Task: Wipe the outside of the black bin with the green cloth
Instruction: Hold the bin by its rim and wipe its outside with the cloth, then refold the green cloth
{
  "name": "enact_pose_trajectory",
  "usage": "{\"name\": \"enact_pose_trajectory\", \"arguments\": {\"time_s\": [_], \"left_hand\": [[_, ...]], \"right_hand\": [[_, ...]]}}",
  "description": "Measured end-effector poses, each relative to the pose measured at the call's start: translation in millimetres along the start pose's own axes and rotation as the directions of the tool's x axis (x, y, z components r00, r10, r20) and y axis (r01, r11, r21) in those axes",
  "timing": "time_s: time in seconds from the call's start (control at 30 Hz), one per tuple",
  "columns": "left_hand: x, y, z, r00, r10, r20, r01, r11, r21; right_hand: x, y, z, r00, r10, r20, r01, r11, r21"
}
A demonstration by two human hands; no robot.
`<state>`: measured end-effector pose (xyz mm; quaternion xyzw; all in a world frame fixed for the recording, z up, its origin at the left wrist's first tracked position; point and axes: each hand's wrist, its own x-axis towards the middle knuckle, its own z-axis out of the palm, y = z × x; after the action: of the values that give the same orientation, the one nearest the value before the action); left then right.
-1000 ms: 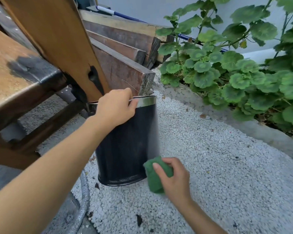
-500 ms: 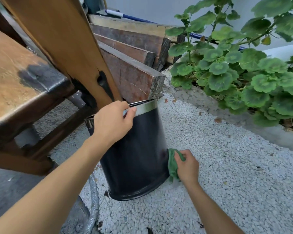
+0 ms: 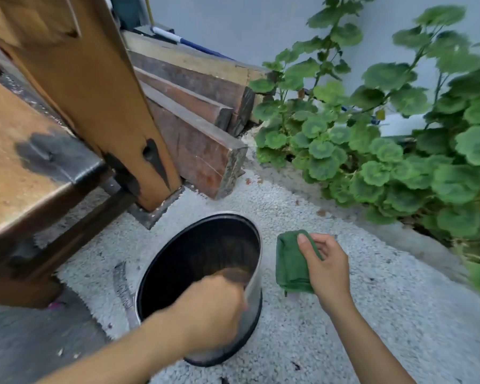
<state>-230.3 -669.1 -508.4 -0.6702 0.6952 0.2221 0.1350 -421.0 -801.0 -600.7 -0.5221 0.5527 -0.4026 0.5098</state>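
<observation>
Black bin [image 3: 254,291] held at the rim, green cloth [image 3: 291,261] held just off its right side.
The bin is stood on white gravel [image 3: 288,206] near a wooden bench leg [image 3: 100,106]. The left hand [image 3: 214,309] is blurred, but its grip looks clamped over the near rim. The folded cloth is clamped in the grip of the right hand [image 3: 327,270], thumb on top, not touching the bin. Likely risks: the bin could be tipped or skidded on loose gravel if pressed hard. Grit could be picked up if the cloth is dragged low, and scratches left.
</observation>
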Motion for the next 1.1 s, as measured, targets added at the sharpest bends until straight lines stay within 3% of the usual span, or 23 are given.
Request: {"name": "enact_pose_trajectory", "arguments": {"time_s": [0.13,0.2,0.27,0.3,0.37,0.43,0.47,0.57,0.67,0.77,0.9,1.0,1.1], "left_hand": [[-9,34,7,0.977,-0.113,0.183,0.118,0.993,-0.016],[-15,37,-7,0.975,-0.159,0.158,0.172,0.983,-0.069],[-22,35,-36,0.981,-0.192,-0.008,0.18,0.935,-0.305],[-28,36,-58,0.971,-0.21,-0.112,0.125,0.85,-0.511],[-37,40,-112,0.955,-0.219,-0.199,-0.052,0.538,-0.841],[-47,44,-171,0.966,-0.164,-0.201,-0.156,0.253,-0.955],[-55,47,-203,0.968,-0.132,-0.213,-0.183,0.211,-0.96],[-83,58,-281,0.937,-0.127,-0.326,-0.263,0.358,-0.896],[-123,71,-357,0.914,-0.063,-0.401,-0.321,0.494,-0.808],[-162,81,-428,0.899,0.045,-0.436,-0.38,0.573,-0.726],[-222,91,-519,0.889,0.089,-0.448,-0.395,0.645,-0.655],[-273,94,-570,0.881,0.025,-0.473,-0.357,0.692,-0.627],[-328,96,-605,0.852,-0.092,-0.516,-0.31,0.705,-0.637]], "right_hand": [[-15,-80,-11,0.998,0.051,0.044,-0.054,0.995,0.089],[-26,-118,-17,0.996,0.069,0.059,-0.075,0.992,0.105],[-36,-158,-24,0.993,0.082,0.081,-0.091,0.99,0.109],[-41,-181,-30,0.992,0.083,0.096,-0.092,0.991,0.101],[-52,-224,-39,0.989,0.066,0.131,-0.075,0.995,0.064],[-61,-267,-49,0.983,0.036,0.178,-0.039,0.999,0.014],[-65,-293,-55,0.979,0.012,0.202,-0.009,1.0,-0.015],[-73,-367,-73,0.958,-0.046,0.282,0.071,0.994,-0.077],[-79,-446,-101,0.892,-0.05,0.45,0.12,0.984,-0.128],[-83,-519,-126,0.788,-0.03,0.615,0.207,0.954,-0.218],[-92,-614,-158,0.725,-0.063,0.686,0.429,0.82,-0.378],[-98,-681,-172,0.65,-0.076,0.756,0.572,0.704,-0.421],[-109,-742,-174,0.603,-0.113,0.79,0.595,0.723,-0.351]]}}
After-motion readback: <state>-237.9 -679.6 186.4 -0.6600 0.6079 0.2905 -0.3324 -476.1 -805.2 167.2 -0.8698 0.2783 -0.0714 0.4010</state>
